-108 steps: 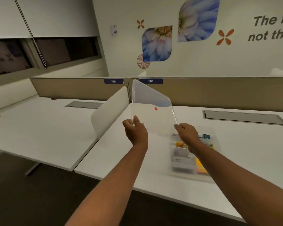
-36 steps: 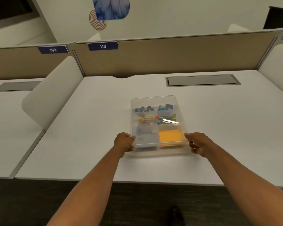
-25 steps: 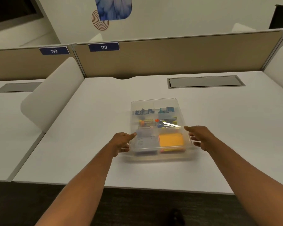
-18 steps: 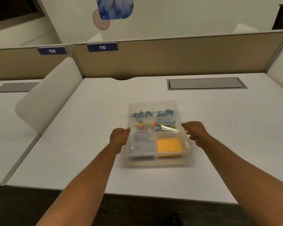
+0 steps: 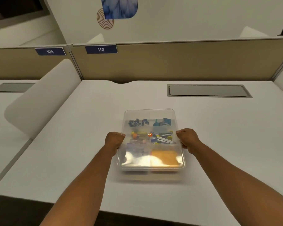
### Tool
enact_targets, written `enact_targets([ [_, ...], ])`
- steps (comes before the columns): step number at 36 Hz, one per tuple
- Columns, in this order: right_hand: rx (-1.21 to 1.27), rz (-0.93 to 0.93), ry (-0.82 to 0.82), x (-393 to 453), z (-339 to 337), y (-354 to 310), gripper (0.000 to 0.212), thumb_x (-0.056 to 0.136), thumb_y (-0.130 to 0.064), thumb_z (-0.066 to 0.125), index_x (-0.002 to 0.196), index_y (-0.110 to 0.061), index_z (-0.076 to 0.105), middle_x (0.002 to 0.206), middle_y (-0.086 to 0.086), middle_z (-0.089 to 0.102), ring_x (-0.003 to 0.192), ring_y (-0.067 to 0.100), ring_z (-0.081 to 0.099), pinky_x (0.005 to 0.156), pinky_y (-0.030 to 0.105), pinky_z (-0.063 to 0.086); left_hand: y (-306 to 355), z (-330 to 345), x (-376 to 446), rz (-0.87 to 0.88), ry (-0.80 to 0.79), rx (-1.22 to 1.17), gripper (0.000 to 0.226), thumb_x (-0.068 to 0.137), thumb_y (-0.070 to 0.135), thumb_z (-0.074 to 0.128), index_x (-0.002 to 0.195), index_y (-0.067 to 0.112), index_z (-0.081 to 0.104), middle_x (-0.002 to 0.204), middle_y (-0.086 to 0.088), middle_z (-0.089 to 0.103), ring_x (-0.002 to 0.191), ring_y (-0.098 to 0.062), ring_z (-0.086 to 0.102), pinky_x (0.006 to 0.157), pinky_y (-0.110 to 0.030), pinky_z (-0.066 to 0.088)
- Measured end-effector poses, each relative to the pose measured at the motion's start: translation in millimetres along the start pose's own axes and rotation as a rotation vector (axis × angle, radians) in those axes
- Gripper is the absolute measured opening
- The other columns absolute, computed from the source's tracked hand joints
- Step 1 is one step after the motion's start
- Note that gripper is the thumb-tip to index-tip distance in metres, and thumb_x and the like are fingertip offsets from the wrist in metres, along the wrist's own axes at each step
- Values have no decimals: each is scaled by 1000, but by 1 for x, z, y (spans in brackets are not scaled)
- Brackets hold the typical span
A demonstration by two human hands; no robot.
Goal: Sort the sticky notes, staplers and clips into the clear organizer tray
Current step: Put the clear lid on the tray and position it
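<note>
The clear organizer tray [image 5: 149, 111] sits on the white desk with its clear lid on top. Through the lid I see dark binder clips [image 5: 138, 122] at the back left and blue clips [image 5: 162, 122] at the back right. Small staplers [image 5: 163, 137] lie in the middle row. Orange sticky notes [image 5: 164, 158] fill the front right compartment, and a pale pad [image 5: 134, 156] the front left. My left hand [image 5: 114, 140] grips the tray's left edge. My right hand [image 5: 187, 137] grips its right edge.
The white desk [image 5: 88, 144] runs to a beige partition [image 5: 170, 62] labelled 110. A grey cable hatch [image 5: 207, 90] is set in the desk at the back right. A white curved divider [image 5: 42, 98] stands on the left. The desk's front edge is near my elbows.
Three seconds ago I held the clear lid up in both hands; now it lies on the tray. In the last half second both hands closed on the tray's side edges.
</note>
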State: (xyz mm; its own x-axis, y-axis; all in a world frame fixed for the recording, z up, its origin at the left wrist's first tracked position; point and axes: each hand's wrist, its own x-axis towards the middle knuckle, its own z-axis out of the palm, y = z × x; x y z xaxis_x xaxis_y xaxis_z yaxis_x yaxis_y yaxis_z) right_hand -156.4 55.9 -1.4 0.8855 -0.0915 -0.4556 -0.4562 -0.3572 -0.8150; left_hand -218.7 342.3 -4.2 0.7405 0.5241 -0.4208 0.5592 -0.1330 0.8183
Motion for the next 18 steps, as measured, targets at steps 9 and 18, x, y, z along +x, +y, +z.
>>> enact_targets([
  [9,-59,70,-60,8,-3,-10,23,95,-23,60,103,-1,62,83,12,58,70,22,54,58,30,48,1,3,6,-31,22,-58,26,90,17,69,109,0,65,99,-14,60,86,-28,55,79,-36,46],
  [18,99,138,-148,14,-14,-19,25,92,-19,65,110,-7,55,111,13,60,101,29,59,80,36,47,9,-9,9,-57,-80,-197,29,81,0,72,108,7,65,98,-13,62,89,-27,58,76,-34,48],
])
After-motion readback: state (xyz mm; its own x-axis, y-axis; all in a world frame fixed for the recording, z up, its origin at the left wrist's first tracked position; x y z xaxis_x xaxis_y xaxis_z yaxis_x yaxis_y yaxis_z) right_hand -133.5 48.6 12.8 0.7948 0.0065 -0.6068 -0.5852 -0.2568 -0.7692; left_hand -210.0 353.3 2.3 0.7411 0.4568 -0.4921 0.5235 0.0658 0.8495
